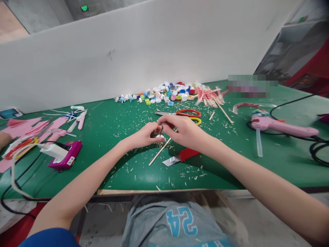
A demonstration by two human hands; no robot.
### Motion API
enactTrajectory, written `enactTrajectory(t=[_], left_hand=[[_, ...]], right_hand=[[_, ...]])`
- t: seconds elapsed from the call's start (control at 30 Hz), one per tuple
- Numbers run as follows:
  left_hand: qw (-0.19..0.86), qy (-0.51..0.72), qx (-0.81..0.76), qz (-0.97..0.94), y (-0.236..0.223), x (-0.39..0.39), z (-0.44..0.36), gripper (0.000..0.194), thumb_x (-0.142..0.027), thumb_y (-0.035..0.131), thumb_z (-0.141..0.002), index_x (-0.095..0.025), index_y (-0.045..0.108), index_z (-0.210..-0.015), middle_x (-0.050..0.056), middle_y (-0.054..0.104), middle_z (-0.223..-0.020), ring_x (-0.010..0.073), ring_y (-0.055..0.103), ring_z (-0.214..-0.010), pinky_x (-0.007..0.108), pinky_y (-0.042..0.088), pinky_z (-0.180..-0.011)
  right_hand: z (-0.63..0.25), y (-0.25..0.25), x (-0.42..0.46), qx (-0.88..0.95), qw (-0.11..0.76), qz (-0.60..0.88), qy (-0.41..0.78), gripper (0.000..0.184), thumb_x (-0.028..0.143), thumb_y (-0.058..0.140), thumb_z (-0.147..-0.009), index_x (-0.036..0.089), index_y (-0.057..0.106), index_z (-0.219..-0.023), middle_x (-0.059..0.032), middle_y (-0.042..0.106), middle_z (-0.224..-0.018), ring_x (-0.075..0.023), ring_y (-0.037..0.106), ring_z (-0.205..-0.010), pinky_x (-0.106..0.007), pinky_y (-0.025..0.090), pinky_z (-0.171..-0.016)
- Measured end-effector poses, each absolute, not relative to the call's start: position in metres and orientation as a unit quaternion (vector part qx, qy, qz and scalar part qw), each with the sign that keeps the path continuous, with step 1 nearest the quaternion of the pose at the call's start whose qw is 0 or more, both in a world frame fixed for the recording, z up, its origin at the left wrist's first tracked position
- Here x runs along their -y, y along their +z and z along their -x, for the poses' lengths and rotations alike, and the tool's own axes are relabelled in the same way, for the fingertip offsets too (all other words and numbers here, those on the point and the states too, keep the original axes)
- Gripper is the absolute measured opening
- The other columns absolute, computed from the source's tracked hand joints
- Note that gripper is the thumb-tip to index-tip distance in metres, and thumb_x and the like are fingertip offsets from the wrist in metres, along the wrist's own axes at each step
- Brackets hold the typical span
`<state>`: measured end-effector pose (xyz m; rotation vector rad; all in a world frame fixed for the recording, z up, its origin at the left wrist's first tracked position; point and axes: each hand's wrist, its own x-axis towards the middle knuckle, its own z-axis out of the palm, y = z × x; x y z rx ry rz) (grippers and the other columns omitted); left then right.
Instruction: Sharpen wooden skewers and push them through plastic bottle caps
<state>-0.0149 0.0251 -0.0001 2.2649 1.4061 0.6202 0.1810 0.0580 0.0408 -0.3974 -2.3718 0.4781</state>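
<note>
At the middle of the green table, my left hand [145,136] pinches a small white bottle cap [160,137] between thumb and fingers. Right above the cap, my right hand [181,129] has its fingers closed on a thin, dark, rod-like piece [161,130] that stands upright against it; the fingers hide most of it. A bare wooden stick [159,152] lies slanting just below my hands. Under my right forearm is a red-handled utility knife [181,157], its blade pointing left. Orange-and-yellow-handled scissors [189,113] lie beyond my right hand.
Loose bottle caps [169,93] and wrapped chopsticks [209,96] are heaped by the white partition. A pink glue gun [282,127] with cable lies right. At left are a purple power strip [68,156], cables and pink paper [25,127], near another person's hand [4,140]. Wood shavings litter the table.
</note>
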Motion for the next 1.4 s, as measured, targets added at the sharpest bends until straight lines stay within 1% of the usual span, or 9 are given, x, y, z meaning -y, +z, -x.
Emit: enactTrajectory(t=[0.07,0.27,0.4,0.5,0.63,0.97,1.2,1.4], left_hand=[[0.195,0.247,-0.501,-0.806,0.002,-0.024,0.015,0.031,-0.049,0.052,-0.085,-0.02,0.057,-0.095,0.004,0.057,-0.1,0.0169,0.048,-0.091,0.033,0.041,-0.083],[0.17,0.3,-0.496,-0.797,0.01,-0.02,0.009,0.024,-0.039,0.049,-0.088,-0.019,0.06,-0.082,0.002,0.06,-0.086,0.0133,0.051,-0.082,0.029,0.043,-0.076],[0.193,0.302,-0.504,-0.785,0.013,-0.018,0.006,0.021,-0.033,0.049,-0.088,-0.017,0.063,-0.087,0.001,0.062,-0.082,0.01,0.052,-0.072,0.024,0.043,-0.067],[0.192,0.299,-0.511,-0.783,0.013,-0.017,0.005,0.024,-0.033,0.047,-0.089,-0.017,0.064,-0.091,0.001,0.064,-0.08,0.0094,0.052,-0.069,0.022,0.042,-0.064],[0.181,0.296,-0.514,-0.785,0.014,-0.016,0.006,0.027,-0.036,0.045,-0.09,-0.016,0.063,-0.091,0.001,0.065,-0.081,0.0094,0.053,-0.069,0.022,0.043,-0.065],[0.159,0.285,-0.519,-0.79,0.012,-0.017,0.007,0.031,-0.039,0.042,-0.09,-0.017,0.063,-0.09,0.001,0.064,-0.079,0.0098,0.053,-0.068,0.022,0.041,-0.062],[0.152,0.288,-0.51,-0.796,0.013,-0.015,0.005,0.029,-0.038,0.041,-0.091,-0.016,0.061,-0.089,0.0,0.062,-0.076,0.0091,0.052,-0.066,0.021,0.04,-0.061],[0.133,0.287,-0.516,-0.796,0.011,-0.014,0.005,0.03,-0.038,0.04,-0.092,-0.016,0.058,-0.084,0.0,0.058,-0.072,0.0085,0.049,-0.063,0.02,0.037,-0.058]], right_hand=[[-0.181,0.041,-0.058,0.911,0.334,0.153,0.188,0.018,0.022,0.042,-0.091,0.016,0.058,-0.096,-0.0021,0.062,-0.082,-0.009,0.045,-0.06,-0.025,0.035,-0.059],[-0.181,0.04,-0.06,0.909,0.336,0.16,0.187,0.019,0.024,0.04,-0.093,0.018,0.058,-0.097,-0.0005,0.06,-0.076,-0.0093,0.042,-0.058,-0.025,0.034,-0.059],[-0.181,0.04,-0.061,0.911,0.334,0.156,0.183,0.019,0.025,0.04,-0.093,0.018,0.057,-0.098,-0.0012,0.06,-0.078,-0.0094,0.044,-0.06,-0.026,0.035,-0.061],[-0.181,0.041,-0.06,0.913,0.331,0.155,0.183,0.019,0.025,0.04,-0.094,0.017,0.057,-0.097,-0.0009,0.06,-0.078,-0.009,0.044,-0.06,-0.025,0.035,-0.061],[-0.181,0.042,-0.06,0.911,0.332,0.16,0.185,0.019,0.024,0.04,-0.094,0.017,0.056,-0.097,-0.0008,0.059,-0.077,-0.0091,0.043,-0.06,-0.026,0.034,-0.061],[-0.18,0.04,-0.061,0.915,0.325,0.158,0.182,0.019,0.025,0.039,-0.094,0.018,0.055,-0.099,-0.0034,0.062,-0.088,-0.0098,0.046,-0.064,-0.026,0.036,-0.064],[-0.18,0.042,-0.059,0.913,0.315,0.175,0.189,0.018,0.025,0.038,-0.094,0.018,0.055,-0.098,-0.0016,0.06,-0.082,-0.0094,0.045,-0.061,-0.026,0.035,-0.062],[-0.18,0.04,-0.06,0.914,0.31,0.183,0.185,0.019,0.024,0.039,-0.094,0.018,0.055,-0.102,-0.0016,0.059,-0.079,-0.0091,0.043,-0.058,-0.026,0.035,-0.06]])
